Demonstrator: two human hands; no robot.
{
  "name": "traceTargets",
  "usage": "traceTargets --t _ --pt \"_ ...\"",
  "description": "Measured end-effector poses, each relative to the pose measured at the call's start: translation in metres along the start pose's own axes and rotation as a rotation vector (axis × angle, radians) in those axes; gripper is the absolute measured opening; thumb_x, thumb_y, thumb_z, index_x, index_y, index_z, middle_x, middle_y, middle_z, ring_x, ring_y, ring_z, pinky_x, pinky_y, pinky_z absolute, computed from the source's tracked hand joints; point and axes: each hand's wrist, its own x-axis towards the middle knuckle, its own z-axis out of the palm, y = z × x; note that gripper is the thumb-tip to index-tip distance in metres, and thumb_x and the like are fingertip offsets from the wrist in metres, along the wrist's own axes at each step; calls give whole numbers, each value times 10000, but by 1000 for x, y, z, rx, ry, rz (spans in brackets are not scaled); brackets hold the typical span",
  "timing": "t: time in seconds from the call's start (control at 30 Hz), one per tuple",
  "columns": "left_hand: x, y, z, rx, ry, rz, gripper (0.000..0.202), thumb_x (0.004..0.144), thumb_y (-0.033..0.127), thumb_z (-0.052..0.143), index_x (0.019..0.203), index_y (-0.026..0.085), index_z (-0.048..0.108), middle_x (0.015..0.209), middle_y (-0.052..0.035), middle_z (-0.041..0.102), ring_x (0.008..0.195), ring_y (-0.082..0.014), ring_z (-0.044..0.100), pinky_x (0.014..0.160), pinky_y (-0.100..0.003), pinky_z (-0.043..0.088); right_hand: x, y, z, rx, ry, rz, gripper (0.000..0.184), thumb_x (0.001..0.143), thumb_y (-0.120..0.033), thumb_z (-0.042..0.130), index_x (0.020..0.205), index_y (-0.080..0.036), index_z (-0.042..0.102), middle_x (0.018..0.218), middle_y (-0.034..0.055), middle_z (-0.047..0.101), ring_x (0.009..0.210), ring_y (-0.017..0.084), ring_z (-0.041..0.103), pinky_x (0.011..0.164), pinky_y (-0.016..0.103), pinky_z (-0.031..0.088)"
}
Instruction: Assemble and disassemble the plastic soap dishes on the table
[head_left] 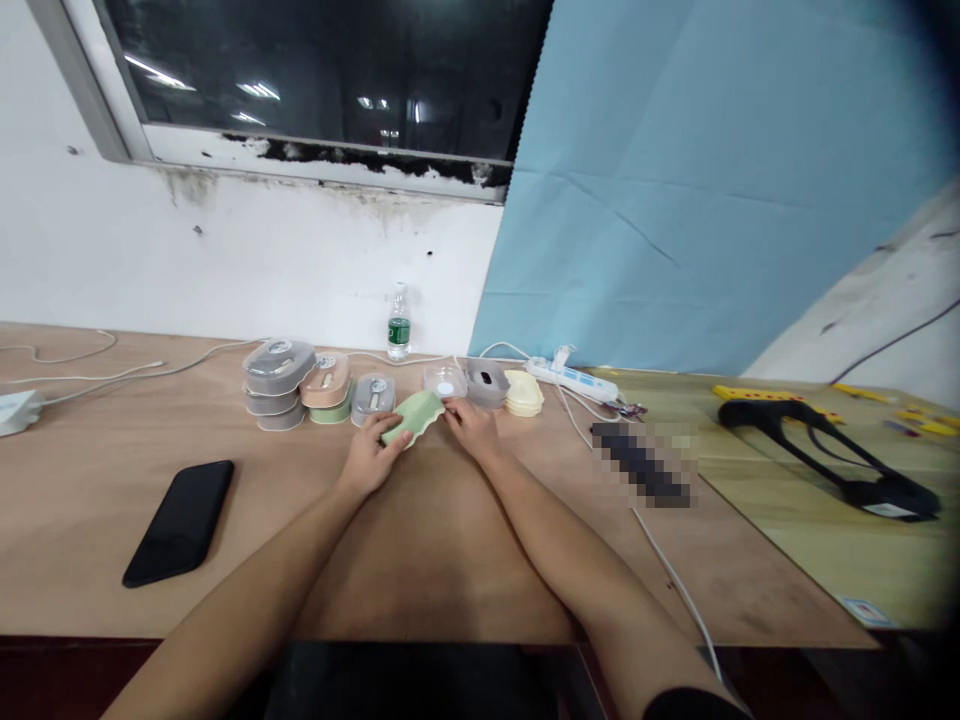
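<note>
A light green soap-dish-like piece with a wavy edge [414,415] is held tilted above the table. My left hand [373,455] grips its left end, thumb on the near side and fingers behind. At its right end, the curled fingers of my right hand [472,428] pinch the corner; their tips are partly hidden. Just behind my hands stand a small grey lidded box [373,398], a clear lid [444,382] and an open grey box [486,382]. Pale yellow trays [523,393] are stacked to the right.
Stacked grey boxes [279,370] and a pink box [327,380] on a green one stand left. Behind are a water bottle [399,325] and a power strip [574,378]. A black phone [180,522] lies front left, a black strap-like frame [825,455] right. White cables cross the table.
</note>
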Motion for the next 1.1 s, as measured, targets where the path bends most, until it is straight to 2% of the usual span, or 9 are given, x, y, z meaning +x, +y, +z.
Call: traceTargets --t 0.2,0.33,0.43,0.53,0.63,0.73,0.9,1.1 --pt "5 -2 -3 13 104 -27 408 863 468 490 1069 158 657 1107 -94 623 1062 -229 566 974 -379 421 -1 -1 1 32 -30 -94 205 890 -197 422 957 -212 615 1030 47 686 888 164 629 774 268 452" --pt "5 -1 -2 8 121 8 381 862 455 495 1065 171 650 1118 -90 612 1068 -226 563 971 -377 426 -2 0 1 53 26 -13 197 871 -201 432 958 -206 609 916 54 691 786 172 629 737 282 459" --pt "4 -1 -2 -1 145 39 369 856 448 508 1057 172 646 1136 -93 597 1085 -229 556 957 -373 440 1 8 -1 104 203 139 188 864 -275 453 953 -190 595 874 70 671 753 184 618 733 309 476" --pt "4 -2 -4 9 138 37 352 854 451 508 1041 185 642 1140 -89 591 1098 -230 551 941 -372 454 8 27 -8 189 497 389 242 847 -328 456 1008 -168 538 884 84 636 756 181 607 722 311 487" --pt "3 -4 -4 30 130 44 346 852 455 510 1035 192 639 1140 -85 590 1102 -227 548 965 -378 441 11 56 -19 251 757 677 354 818 -294 434 1135 -138 436 780 43 586 655 158 578 643 280 481" --pt "3 -3 -1 36 102 73 339 843 451 530 1036 193 637 1154 -84 584 1101 -222 550 991 -381 423 3 87 -32 220 910 870 416 753 -222 427 1157 -128 414 736 19 559 620 162 554 629 286 472" --pt "0 1 1 40 50 92 343 833 441 555 1054 193 637 1170 -86 576 1108 -223 549 1002 -385 418 -17 115 -42 87 933 1040 409 654 -174 496 1058 -118 528 775 45 583 676 184 552 722 323 470" --pt "-1 2 -1 56 26 85 347 831 456 555 1044 195 636 1164 -89 576 1113 -232 542 995 -402 422 -19 118 -34 94 862 1025 376 645 -209 523 1001 -124 609 791 48 616 664 180 540 738 327 465"
